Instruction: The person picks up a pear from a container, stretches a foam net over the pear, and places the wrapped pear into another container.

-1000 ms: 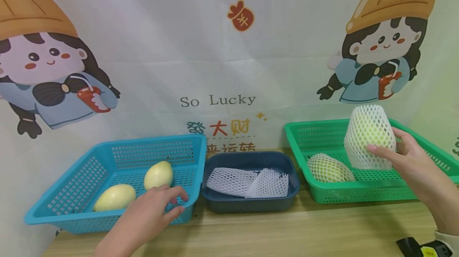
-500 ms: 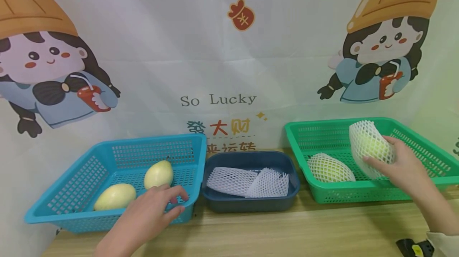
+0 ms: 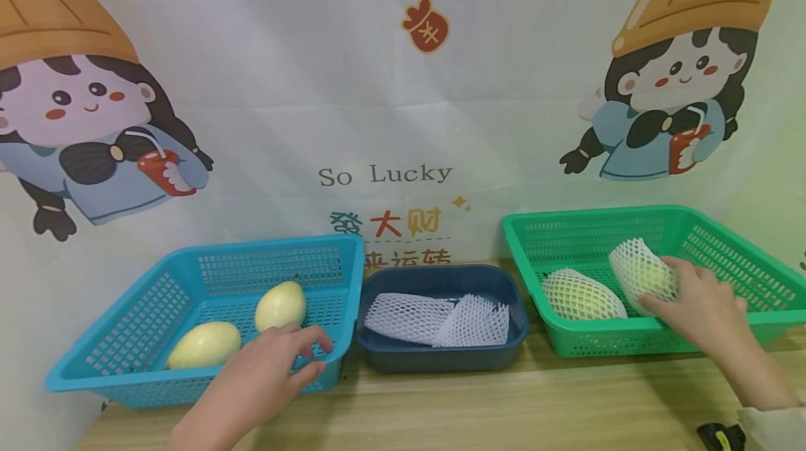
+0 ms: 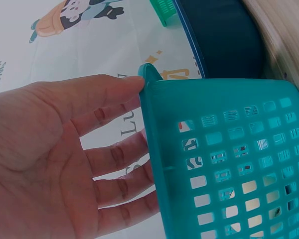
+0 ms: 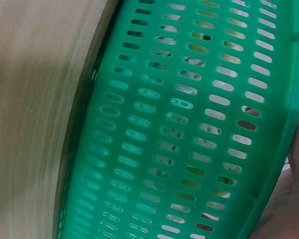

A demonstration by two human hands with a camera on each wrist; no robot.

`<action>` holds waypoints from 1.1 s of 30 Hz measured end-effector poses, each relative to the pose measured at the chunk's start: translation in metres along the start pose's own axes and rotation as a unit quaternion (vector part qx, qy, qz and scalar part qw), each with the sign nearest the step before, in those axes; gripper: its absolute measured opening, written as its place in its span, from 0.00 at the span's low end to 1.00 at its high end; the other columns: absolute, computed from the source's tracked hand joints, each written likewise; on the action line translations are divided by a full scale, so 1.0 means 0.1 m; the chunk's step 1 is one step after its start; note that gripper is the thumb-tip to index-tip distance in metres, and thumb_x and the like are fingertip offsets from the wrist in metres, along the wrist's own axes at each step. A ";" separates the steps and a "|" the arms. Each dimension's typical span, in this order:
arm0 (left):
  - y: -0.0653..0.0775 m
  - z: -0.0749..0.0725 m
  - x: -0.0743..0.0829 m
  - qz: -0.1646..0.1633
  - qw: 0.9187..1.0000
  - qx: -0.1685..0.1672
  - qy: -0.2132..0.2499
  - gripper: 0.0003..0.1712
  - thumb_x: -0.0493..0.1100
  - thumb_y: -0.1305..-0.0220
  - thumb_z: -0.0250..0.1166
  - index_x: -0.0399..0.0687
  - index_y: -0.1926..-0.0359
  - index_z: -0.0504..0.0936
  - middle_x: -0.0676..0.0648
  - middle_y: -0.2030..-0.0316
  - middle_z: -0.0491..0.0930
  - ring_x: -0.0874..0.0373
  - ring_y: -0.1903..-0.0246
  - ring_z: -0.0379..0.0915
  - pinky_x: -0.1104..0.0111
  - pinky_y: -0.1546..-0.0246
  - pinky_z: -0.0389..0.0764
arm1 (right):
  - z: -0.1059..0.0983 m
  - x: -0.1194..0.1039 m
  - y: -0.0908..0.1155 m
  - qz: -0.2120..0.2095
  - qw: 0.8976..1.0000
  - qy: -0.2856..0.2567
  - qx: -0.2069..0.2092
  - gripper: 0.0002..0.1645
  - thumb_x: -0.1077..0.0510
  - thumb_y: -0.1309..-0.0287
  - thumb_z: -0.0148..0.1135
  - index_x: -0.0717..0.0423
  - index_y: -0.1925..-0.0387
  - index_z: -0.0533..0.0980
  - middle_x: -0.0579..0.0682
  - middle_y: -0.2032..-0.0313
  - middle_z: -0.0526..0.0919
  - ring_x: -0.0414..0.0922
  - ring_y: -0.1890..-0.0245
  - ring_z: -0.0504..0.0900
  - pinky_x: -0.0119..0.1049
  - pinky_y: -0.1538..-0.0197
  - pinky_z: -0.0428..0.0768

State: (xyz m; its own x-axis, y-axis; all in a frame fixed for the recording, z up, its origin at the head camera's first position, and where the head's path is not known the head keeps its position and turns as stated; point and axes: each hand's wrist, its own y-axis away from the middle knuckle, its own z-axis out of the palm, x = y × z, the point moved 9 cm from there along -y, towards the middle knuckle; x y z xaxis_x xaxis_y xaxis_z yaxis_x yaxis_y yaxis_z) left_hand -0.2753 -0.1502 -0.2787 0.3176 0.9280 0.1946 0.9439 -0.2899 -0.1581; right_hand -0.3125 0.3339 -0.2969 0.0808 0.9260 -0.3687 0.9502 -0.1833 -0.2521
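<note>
At the front edge of the blue basket [image 3: 147,393], the left hand [image 3: 264,367] is placed with fingers relaxed and loosely bent. Two bare fruits [image 3: 204,345] are contained behind it. White mesh sleeves [image 3: 406,317] are held in the adjacent dark tray [image 3: 441,361]. Inside the green basket [image 3: 604,342], a tilted, net-wrapped fruit [image 3: 639,273] is gripped by the right hand [image 3: 708,308], beside a second wrapped fruit [image 3: 582,295]. Behind, a printed backdrop [image 3: 283,52] is hung.
</note>
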 end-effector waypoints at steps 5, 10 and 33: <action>0.00 0.00 0.00 -0.003 1.000 -0.002 0.002 0.10 0.46 0.46 0.68 0.68 0.65 0.77 0.60 0.70 0.75 0.64 0.68 0.72 0.67 0.75 0.70 | 0.04 0.04 0.00 0.005 0.999 0.023 -0.041 0.45 0.41 0.42 0.55 0.71 0.37 0.55 0.81 0.48 0.61 0.79 0.56 0.64 0.66 0.62 0.62; 0.00 0.00 0.01 -0.004 1.000 -0.004 0.001 0.11 0.46 0.46 0.68 0.68 0.65 0.77 0.59 0.70 0.75 0.63 0.67 0.73 0.67 0.75 0.70 | 0.09 0.06 0.00 0.005 0.993 0.047 -0.108 0.42 0.39 0.37 0.45 0.70 0.38 0.58 0.74 0.53 0.74 0.72 0.61 0.72 0.63 0.63 0.62; -0.01 0.01 0.01 -0.004 1.000 -0.012 -0.001 0.11 0.46 0.45 0.68 0.69 0.65 0.77 0.59 0.68 0.76 0.62 0.66 0.74 0.66 0.75 0.71 | 0.08 0.01 0.00 -0.015 0.993 0.042 -0.108 0.36 0.43 0.33 0.43 0.70 0.39 0.60 0.64 0.68 0.81 0.62 0.72 0.76 0.64 0.64 0.64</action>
State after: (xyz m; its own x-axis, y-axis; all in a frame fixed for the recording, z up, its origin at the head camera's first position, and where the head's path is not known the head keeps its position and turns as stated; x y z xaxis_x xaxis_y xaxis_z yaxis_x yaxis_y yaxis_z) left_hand -0.2759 -0.1486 -0.2797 0.3092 0.9310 0.1940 0.9485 -0.2873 -0.1331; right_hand -0.3145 0.3323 -0.3046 0.0670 0.9560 -0.2855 0.9942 -0.0880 -0.0613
